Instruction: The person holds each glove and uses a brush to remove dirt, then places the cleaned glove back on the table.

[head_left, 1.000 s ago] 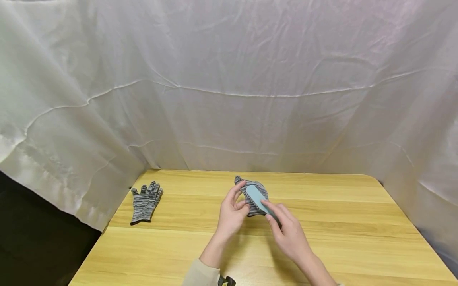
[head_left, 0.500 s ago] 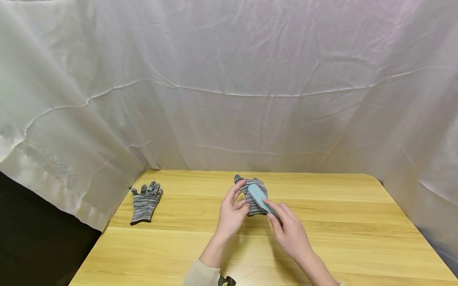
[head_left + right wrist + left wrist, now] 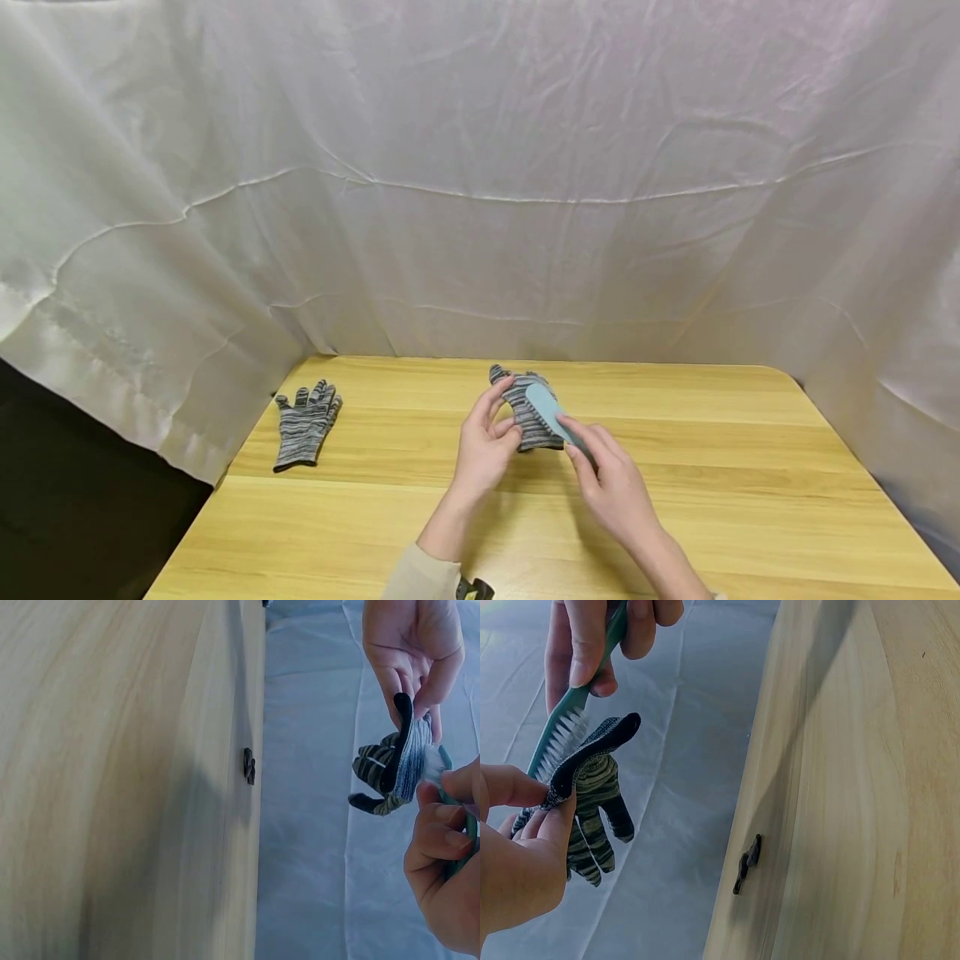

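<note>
My left hand (image 3: 483,446) pinches the edge of a grey-and-black striped knit glove (image 3: 525,421), thumb on one face and fingers on the other. In the left wrist view the glove (image 3: 592,776) hangs with its fingers pointing down and its dark cuff toward the camera. My right hand (image 3: 611,479) grips the handle of a light blue-green brush (image 3: 546,407) from the right. White bristles of the brush (image 3: 559,742) face the glove's outer surface, right at the fabric. The right wrist view shows the same brush (image 3: 442,761) against the glove (image 3: 405,769).
A second striped glove (image 3: 306,427) lies flat at the left of the wooden table (image 3: 375,533), fingers pointing away. Pale grey curtains (image 3: 480,192) stand behind the table and along both sides. A dark watch (image 3: 474,589) shows near the left sleeve (image 3: 423,573).
The brush in my right hand has slid slightly right across the glove, showing more of its striped fabric. My left hand keeps its pinch in nearly the same place.
</note>
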A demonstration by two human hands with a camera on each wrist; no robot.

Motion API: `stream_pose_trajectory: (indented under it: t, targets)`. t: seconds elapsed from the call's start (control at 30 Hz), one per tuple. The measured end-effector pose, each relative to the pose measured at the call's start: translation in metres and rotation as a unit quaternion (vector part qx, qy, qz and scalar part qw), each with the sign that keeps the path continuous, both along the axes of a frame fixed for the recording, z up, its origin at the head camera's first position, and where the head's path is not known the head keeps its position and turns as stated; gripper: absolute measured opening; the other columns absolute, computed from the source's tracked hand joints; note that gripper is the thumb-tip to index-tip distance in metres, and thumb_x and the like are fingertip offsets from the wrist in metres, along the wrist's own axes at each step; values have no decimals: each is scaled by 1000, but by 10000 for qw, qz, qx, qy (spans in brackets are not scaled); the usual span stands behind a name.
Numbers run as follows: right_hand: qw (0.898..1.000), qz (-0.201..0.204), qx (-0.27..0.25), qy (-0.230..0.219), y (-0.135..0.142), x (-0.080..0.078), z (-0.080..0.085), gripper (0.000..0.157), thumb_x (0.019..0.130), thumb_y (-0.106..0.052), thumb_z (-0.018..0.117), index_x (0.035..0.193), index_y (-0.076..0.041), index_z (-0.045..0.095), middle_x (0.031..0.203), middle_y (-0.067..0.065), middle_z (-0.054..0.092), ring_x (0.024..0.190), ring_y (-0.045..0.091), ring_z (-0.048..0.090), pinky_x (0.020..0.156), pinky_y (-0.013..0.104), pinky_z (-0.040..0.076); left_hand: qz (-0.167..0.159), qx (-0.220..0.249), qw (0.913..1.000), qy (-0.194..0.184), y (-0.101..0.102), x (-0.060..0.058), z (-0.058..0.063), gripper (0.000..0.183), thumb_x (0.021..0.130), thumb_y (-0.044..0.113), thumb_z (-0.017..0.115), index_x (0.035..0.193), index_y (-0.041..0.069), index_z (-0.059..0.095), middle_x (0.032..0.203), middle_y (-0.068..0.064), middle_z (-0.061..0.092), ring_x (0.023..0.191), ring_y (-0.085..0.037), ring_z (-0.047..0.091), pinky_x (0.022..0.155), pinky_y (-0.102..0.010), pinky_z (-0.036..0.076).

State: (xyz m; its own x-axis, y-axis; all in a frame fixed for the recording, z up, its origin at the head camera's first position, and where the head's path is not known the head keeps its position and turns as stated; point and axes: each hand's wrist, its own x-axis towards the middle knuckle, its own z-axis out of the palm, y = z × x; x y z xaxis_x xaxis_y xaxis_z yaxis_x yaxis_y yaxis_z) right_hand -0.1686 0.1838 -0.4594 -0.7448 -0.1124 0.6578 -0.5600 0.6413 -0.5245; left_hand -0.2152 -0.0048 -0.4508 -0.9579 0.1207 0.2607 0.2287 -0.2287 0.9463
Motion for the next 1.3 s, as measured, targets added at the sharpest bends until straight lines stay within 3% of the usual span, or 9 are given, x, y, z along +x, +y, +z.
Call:
stream_pose_trajectory:
  t: [0.83, 1.1, 1.3]
  targets:
    - [9999, -37, -99, -89, 7, -3, -3, 48, 94, 7, 69, 138, -10, 66, 102, 7, 68, 70, 2, 48, 58, 21, 46, -89, 134, 9999, -12, -2, 0, 2, 77, 86, -25, 48, 155, 10, 47, 161, -21, 42, 114, -40, 68, 82, -28, 63]
    - [9999, -58, -80, -54, 8, -5, -4, 47, 93, 7, 69, 137, -10, 67, 101, 5, 67, 70, 2, 47, 58, 21, 46, -66, 99, 9999, -7, -2, 0, 3, 77, 86, -25, 48, 155, 10, 47, 161, -21, 42, 113, -40, 69, 77, -23, 62]
    - [9991, -297, -79, -297, 12, -6, -5, 47, 96, 5, 67, 140, -9, 64, 101, 3, 66, 69, 3, 46, 57, 22, 45, 45, 113, 9999, 15, -3, 0, 5, 77, 86, -24, 49, 155, 10, 47, 159, -21, 45, 112, -41, 69, 75, -21, 61]
